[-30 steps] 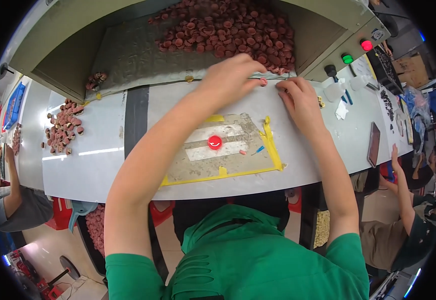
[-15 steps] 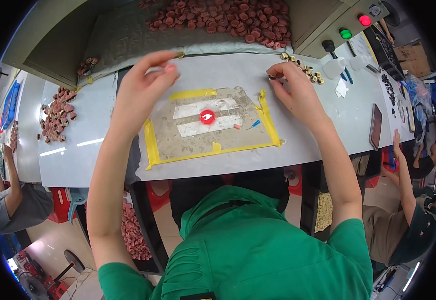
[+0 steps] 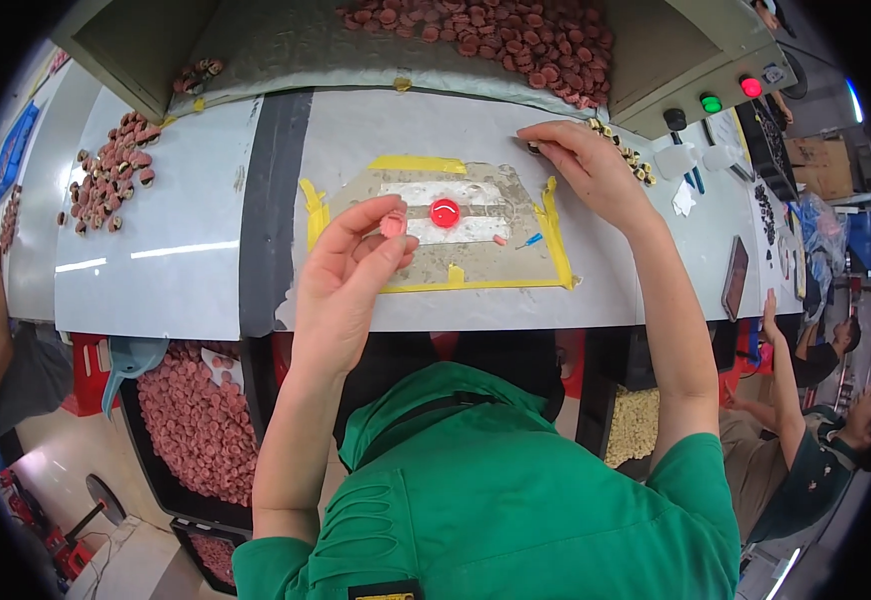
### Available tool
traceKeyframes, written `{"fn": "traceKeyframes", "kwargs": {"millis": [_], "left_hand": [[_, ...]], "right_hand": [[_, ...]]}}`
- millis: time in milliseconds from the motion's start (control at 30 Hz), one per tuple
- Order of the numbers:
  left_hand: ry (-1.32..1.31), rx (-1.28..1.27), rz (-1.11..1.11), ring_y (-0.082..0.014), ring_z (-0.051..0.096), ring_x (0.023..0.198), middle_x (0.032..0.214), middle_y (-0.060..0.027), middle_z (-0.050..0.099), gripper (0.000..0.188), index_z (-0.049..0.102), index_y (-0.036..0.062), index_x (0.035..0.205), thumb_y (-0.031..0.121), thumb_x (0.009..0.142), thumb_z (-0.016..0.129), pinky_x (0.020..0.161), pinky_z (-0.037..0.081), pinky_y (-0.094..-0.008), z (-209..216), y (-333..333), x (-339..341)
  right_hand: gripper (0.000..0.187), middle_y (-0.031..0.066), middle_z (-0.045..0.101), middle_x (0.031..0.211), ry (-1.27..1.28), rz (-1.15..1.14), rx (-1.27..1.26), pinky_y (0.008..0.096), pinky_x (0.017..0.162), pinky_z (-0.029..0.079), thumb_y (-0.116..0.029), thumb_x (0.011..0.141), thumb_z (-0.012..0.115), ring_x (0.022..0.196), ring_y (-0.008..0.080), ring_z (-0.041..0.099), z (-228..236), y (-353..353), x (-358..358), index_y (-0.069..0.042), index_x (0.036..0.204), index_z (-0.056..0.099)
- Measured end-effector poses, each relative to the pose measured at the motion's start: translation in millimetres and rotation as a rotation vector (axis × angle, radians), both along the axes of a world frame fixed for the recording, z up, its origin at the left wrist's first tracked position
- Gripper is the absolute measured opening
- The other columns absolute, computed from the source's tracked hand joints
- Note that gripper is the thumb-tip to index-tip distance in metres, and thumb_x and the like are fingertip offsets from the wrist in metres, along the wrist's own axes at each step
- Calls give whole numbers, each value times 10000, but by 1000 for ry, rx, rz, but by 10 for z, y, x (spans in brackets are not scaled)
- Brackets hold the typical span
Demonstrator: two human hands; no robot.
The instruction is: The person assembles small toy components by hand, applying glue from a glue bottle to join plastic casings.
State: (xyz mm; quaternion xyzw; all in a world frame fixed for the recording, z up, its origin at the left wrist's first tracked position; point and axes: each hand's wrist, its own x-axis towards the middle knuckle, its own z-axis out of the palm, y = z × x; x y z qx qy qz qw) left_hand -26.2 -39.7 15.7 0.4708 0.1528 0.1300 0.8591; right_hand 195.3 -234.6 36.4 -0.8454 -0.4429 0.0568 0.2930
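Note:
My left hand [image 3: 351, 270] pinches a small pink cap with a scalloped rim [image 3: 393, 223] between thumb and fingers, above the near left part of a grey mat [image 3: 356, 205]. Across the table, the fingers of my right hand [image 3: 591, 170] are closed on a small dark piece [image 3: 534, 148], mostly hidden by the fingertips. Between the hands, a round red piece [image 3: 445, 213] sits on white strips [image 3: 486, 232] on the mat. Yellow tape [image 3: 418, 163] edges the mat. A small blue piece [image 3: 530, 241] and a pink bit [image 3: 500, 240] lie near its right side.
Several pink caps [image 3: 476, 40] are heaped on the shelf at the back. Black-and-gold pieces [image 3: 636, 165] lie right of my right hand. Assembled pink pieces [image 3: 116, 175] are at left. A phone [image 3: 735, 278] is at the right edge. Bins of pink caps [image 3: 196, 420] and cream pieces [image 3: 636, 425] stand below.
My left hand has come down and toward me, showing the pink cap in its fingers. The right hand has shifted a little left. The white hand-shaped mark on the red piece no longer shows.

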Motion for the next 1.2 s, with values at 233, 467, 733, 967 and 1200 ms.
{"fn": "traceKeyframes", "kwargs": {"millis": [233,467,733,967,1200], "left_hand": [[-68,-35,-14,-120,569,995,1140,-56,577,345,506,8,1270,104,944,566,902,463,-268,-88,42,-34],[-62,-103,-20,-140,575,1019,1210,-82,569,336,501,24,1275,92,949,553,914,465,-285,-91,77,-62],[-106,-115,-36,-166,574,1061,1196,-80,564,356,485,24,1281,101,943,567,938,466,-301,-138,67,-43],[-117,-136,-17,-157,569,1042,1121,-46,547,369,473,14,1288,77,937,567,916,458,-290,-126,88,-66],[-144,-182,12,-142,563,1019,1088,-25,546,377,472,5,1286,79,932,577,909,451,-273,-114,51,-26]], "right_hand": [[213,83,623,1065,-26,13,-85,319,841,484,-17,881,567,956,233,605,40,35,-40,-45,1078,643],[182,110,632,980,-7,-162,-51,335,781,487,-89,855,629,883,246,609,77,114,-108,-11,1019,632],[138,126,635,914,-352,-86,-195,370,748,477,-90,858,614,833,293,596,25,170,-165,5,957,623],[165,84,609,905,49,48,6,313,743,482,-81,860,631,831,210,597,293,401,-624,-13,1010,632],[165,90,595,884,-206,199,-63,350,716,479,-55,803,658,841,266,565,37,545,-806,-46,964,626]]}}
